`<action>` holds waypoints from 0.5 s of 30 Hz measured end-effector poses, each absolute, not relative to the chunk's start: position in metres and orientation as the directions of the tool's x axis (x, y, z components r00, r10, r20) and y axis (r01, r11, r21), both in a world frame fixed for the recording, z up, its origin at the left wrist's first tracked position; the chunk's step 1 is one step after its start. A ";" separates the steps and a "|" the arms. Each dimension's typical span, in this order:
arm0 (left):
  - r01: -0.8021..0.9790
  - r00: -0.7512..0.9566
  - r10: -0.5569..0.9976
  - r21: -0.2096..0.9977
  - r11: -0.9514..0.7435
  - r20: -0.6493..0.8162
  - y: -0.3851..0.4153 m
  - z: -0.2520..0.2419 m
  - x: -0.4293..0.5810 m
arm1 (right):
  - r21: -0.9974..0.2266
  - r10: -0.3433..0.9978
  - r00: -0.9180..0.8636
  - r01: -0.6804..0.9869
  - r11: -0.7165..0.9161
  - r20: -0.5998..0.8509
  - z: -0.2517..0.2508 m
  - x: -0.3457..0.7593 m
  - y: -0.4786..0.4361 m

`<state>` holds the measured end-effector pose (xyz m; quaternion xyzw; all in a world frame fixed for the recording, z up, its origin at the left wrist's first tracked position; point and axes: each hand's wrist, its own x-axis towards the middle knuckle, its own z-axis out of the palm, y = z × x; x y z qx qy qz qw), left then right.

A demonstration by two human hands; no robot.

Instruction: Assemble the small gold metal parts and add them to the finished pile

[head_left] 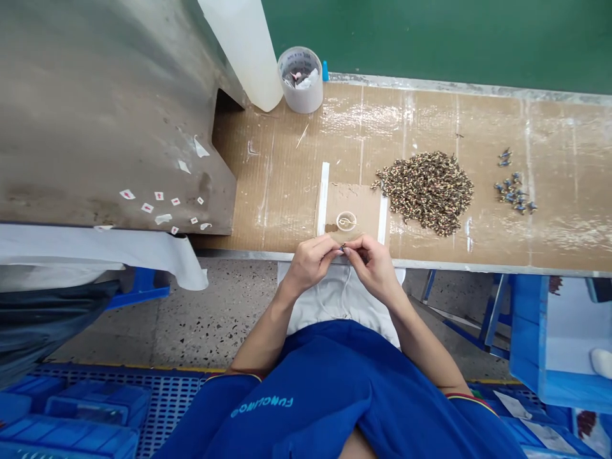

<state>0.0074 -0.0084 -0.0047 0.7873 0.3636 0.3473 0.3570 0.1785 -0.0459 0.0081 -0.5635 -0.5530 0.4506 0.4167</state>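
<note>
My left hand (312,262) and my right hand (373,262) meet at the table's front edge, fingertips pinched together. Between them is a tiny dark and bluish piece (343,247), mostly covered by the fingers; its exact kind I cannot make out. Just beyond the fingertips, a small round white-rimmed dish (347,221) with thin pale loops in it sits on a cardboard pad (356,194). To the right of the pad spreads a large pile of small black-and-gold pieces (430,191). Farther right lie several small bluish pieces (516,193) in a loose cluster.
White strips (323,197) edge the pad on the cardboard-covered table (282,185). At the back stands a white tub (301,80) with scraps inside. A metal housing (119,115) rises on the left. Blue bins (530,331) are at lower right, and a green surface (430,38) lies beyond.
</note>
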 end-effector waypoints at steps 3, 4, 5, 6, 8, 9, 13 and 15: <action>0.341 0.506 0.817 0.806 -0.483 0.275 -0.008 -0.005 0.006 | -0.950 0.997 -0.068 0.312 -0.008 -0.030 0.011 0.180 -0.043; 0.343 0.513 0.815 0.806 -0.482 0.270 -0.007 -0.005 0.005 | -0.949 0.995 -0.091 0.314 -0.005 -0.036 0.012 0.181 -0.042; 0.343 0.520 0.813 0.807 -0.480 0.262 -0.007 -0.005 0.005 | -0.950 0.992 -0.118 0.312 -0.003 -0.042 0.013 0.183 -0.041; 0.340 0.531 0.808 0.810 -0.478 0.255 -0.006 -0.004 0.004 | -0.951 0.988 -0.147 0.309 -0.002 -0.050 0.014 0.186 -0.040; 0.323 0.555 0.796 0.820 -0.473 0.241 -0.005 -0.003 0.002 | -0.953 0.976 -0.209 0.301 -0.003 -0.069 0.015 0.191 -0.037; 0.310 0.567 0.790 0.827 -0.469 0.235 -0.004 -0.003 0.002 | -0.955 0.968 -0.237 0.296 -0.005 -0.079 0.016 0.193 -0.036; 0.280 0.582 0.783 0.851 -0.445 0.219 -0.003 -0.001 0.000 | -0.970 0.954 -0.284 0.242 -0.022 -0.093 0.014 0.195 -0.034; 0.287 0.565 0.795 0.851 -0.440 0.221 -0.003 0.000 0.001 | -0.975 0.966 -0.245 0.222 -0.026 -0.082 0.011 0.192 -0.036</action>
